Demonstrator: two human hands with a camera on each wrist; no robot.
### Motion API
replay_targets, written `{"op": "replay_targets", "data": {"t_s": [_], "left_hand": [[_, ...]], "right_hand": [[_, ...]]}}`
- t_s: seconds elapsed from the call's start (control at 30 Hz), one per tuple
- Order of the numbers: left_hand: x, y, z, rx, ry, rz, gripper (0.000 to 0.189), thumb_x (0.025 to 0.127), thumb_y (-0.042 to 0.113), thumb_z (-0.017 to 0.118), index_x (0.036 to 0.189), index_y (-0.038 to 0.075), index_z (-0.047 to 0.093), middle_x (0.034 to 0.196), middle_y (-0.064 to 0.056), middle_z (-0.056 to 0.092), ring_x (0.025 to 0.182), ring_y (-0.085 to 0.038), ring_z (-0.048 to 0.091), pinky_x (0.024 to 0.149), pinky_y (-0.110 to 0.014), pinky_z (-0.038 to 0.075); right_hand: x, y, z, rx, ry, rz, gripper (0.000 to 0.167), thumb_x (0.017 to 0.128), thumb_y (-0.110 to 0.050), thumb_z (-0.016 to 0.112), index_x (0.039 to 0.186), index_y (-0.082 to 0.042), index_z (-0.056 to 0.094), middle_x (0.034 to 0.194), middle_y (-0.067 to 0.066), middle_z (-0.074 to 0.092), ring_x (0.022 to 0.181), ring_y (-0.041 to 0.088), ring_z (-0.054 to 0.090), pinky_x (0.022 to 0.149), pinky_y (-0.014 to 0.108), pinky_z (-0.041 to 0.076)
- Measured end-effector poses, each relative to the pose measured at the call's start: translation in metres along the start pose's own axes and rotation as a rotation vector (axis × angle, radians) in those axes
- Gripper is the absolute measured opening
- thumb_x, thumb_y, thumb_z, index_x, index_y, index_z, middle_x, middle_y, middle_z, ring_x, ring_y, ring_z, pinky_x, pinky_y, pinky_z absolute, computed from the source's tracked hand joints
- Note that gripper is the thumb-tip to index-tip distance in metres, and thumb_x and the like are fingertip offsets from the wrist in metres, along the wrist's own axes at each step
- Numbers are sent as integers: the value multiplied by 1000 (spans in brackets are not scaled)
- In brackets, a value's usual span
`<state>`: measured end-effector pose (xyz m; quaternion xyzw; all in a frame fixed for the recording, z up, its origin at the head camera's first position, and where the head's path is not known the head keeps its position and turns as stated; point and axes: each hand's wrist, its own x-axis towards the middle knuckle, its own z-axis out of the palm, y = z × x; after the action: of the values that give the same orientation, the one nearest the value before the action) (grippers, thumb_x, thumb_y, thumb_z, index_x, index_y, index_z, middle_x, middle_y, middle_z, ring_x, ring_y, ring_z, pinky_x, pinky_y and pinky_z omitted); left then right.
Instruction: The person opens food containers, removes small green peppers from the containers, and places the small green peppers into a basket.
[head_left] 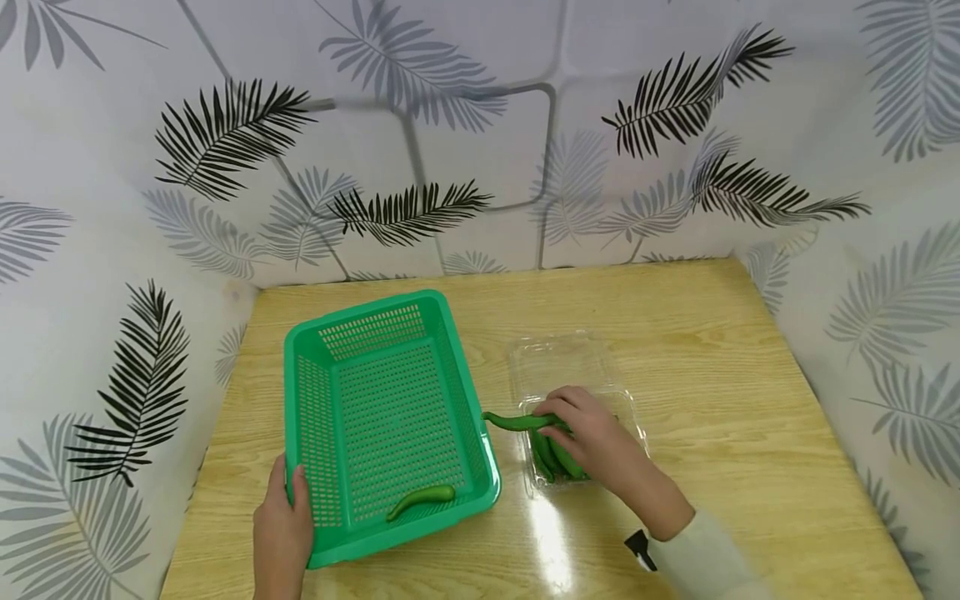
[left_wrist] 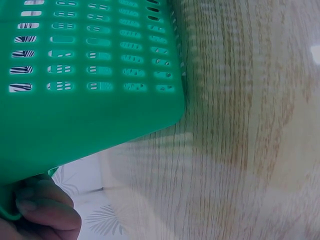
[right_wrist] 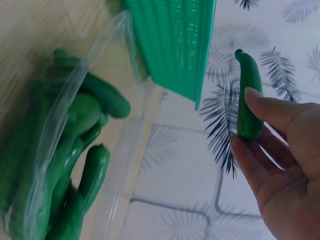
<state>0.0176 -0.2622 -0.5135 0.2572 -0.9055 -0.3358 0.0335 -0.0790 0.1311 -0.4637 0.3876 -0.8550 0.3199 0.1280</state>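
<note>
A green plastic basket (head_left: pixel 393 433) stands at the left of the table. My left hand (head_left: pixel 283 525) grips its left rim near the front corner; in the left wrist view the curled fingers (left_wrist: pixel 47 207) show at the rim. One green chili pepper (head_left: pixel 423 497) lies inside, along the near wall. Between thumb and fingers, my right hand (head_left: pixel 592 433) pinches another green chili pepper (right_wrist: pixel 249 97), its stem end pointing toward the basket. Below that hand is a clear plastic clamshell box (head_left: pixel 633 408) with its lid folded back, holding several green chili peppers (right_wrist: pixel 70 165).
The wooden table (head_left: pixel 720 375) carries the basket and the box side by side, with a narrow gap between them. Leaf-patterned cloth (head_left: pixel 480 150) rises behind and at both sides of the table. A dark object (head_left: pixel 640 547) shows beside the right sleeve.
</note>
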Motion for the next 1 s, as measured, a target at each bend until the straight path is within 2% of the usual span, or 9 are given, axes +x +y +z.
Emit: {"op": "replay_targets", "data": {"t_s": [0.13, 0.3, 0.43, 0.67, 0.8, 1.0], "left_hand": [[1, 0, 1, -2, 0, -12, 60, 101, 44, 24, 145, 5, 27, 121, -28, 54, 104, -42, 56, 80, -56, 44], [2, -1, 2, -4, -10, -34, 62, 100, 46, 24, 146, 6, 26, 125, -29, 52, 109, -44, 52, 83, -58, 42], [2, -1, 1, -5, -6, -23, 61, 100, 46, 24, 146, 6, 26, 123, -29, 53, 107, -44, 54, 82, -57, 43], [0, 1, 1, 2, -6, -27, 61, 100, 45, 24, 146, 5, 26, 124, -29, 52, 106, -44, 54, 82, -57, 43], [-1, 2, 1, -2, -4, -29, 60, 101, 44, 24, 146, 4, 26, 124, -29, 52, 107, -44, 54, 83, -57, 43], [0, 1, 1, -4, 1, -27, 59, 101, 44, 24, 146, 5, 27, 123, -29, 53, 105, -44, 55, 82, -57, 43]], "right_hand": [[10, -11, 11, -2, -22, -19, 26, 76, -7, 76, 99, -9, 64, 103, 1, 58, 97, 16, 54, 79, 25, 48], [21, -22, 30, 26, -48, -51, 25, 78, -8, 75, 99, -11, 63, 102, -1, 57, 96, 13, 53, 78, 21, 46], [31, -32, 44, 60, -70, -80, 23, 79, -9, 75, 99, -10, 63, 101, 0, 57, 96, 13, 53, 77, 20, 46], [43, -49, 71, 45, -183, -107, 21, 84, -15, 71, 103, -13, 63, 100, -2, 55, 96, 12, 53, 79, 17, 44], [50, -57, 83, -8, -237, -94, 22, 84, -18, 71, 103, -14, 63, 100, -2, 56, 97, 13, 55, 79, 18, 45], [56, -66, 101, -79, -330, -27, 21, 84, -21, 71, 102, -17, 64, 99, -5, 56, 95, 10, 55, 75, 16, 45]]}}
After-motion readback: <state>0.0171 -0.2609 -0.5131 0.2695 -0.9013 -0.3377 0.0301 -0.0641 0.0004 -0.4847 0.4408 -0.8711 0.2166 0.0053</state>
